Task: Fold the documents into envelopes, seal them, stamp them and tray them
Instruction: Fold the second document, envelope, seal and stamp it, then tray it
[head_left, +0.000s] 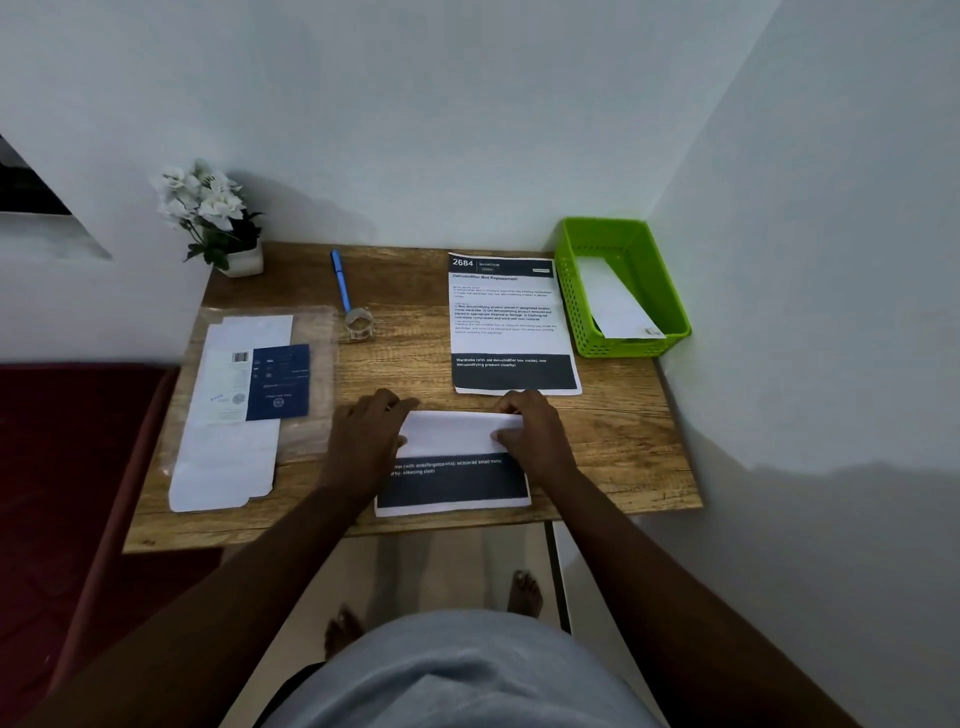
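left hand (370, 435) and right hand (530, 432), fingers flat, pressing folded document (453, 462) on table (623, 441)

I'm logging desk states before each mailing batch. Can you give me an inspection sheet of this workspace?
Surface: wooden table, in a wall corner.
Job's things: document partly folded at the near edge; second document flat behind it; green tray holding one envelope; envelope pack at left.
Clutter: blue pen, small clear object, potted white flowers.
Hands: left hand and right hand press the fold with flat fingers.
Cables: nothing seen.
Surroundings: pale walls, dark red furniture at left.
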